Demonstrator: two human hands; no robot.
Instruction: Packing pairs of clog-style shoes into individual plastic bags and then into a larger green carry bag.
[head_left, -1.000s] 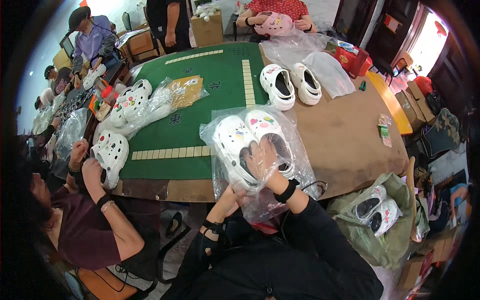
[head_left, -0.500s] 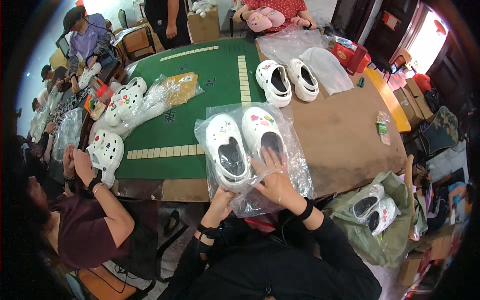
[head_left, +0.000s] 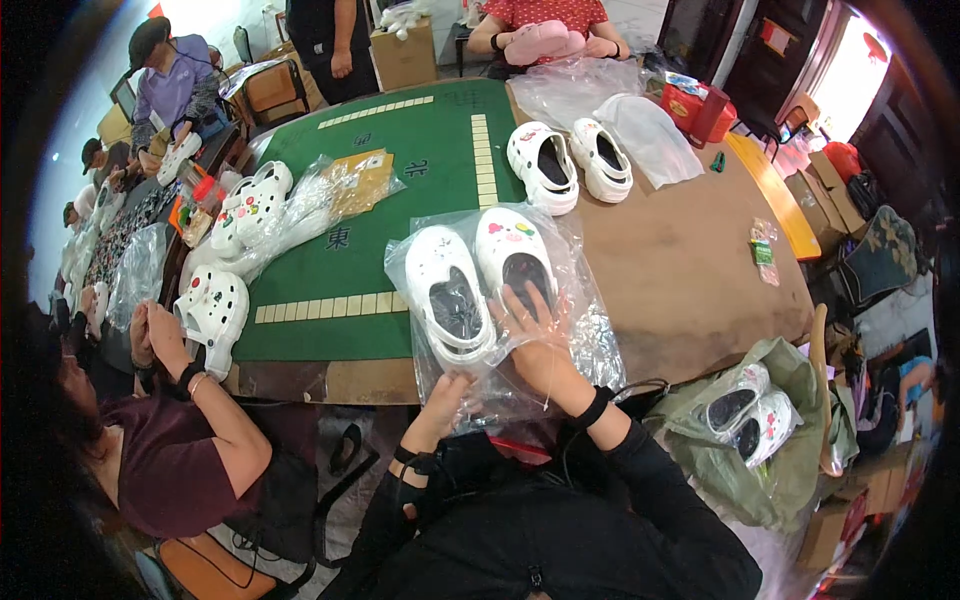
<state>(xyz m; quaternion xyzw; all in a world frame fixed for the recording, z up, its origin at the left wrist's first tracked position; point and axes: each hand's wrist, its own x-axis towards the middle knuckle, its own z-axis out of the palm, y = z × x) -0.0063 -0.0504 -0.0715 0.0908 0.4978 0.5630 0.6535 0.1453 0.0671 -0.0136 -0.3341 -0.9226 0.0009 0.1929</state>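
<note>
Two white clogs, the left one (head_left: 443, 285) and the right one (head_left: 515, 255), lie side by side in a clear plastic bag (head_left: 592, 340), toes pointing away from me. Small charms dot their uppers. My left hand (head_left: 446, 404) is closed on the bag's near edge, by the left clog's heel strap. Spread fingers of my right hand (head_left: 543, 350) rest at the right clog's heel opening; whether they are under or over the film is unclear.
Another white clog pair (head_left: 545, 168) stands farther back on the brown tabletop (head_left: 690, 290). Bagged clogs (head_left: 250, 208) and a yellow envelope (head_left: 360, 180) lie on the green mat (head_left: 370, 265). At right, a green sack (head_left: 690, 455) holds bagged clogs. A co-worker's hands (head_left: 160, 335) are at left.
My right hand's fingers have spread wider, and the hand has shifted slightly left. Both clogs have shifted slightly up and left. Across the table, a person has turned the pink clogs.
</note>
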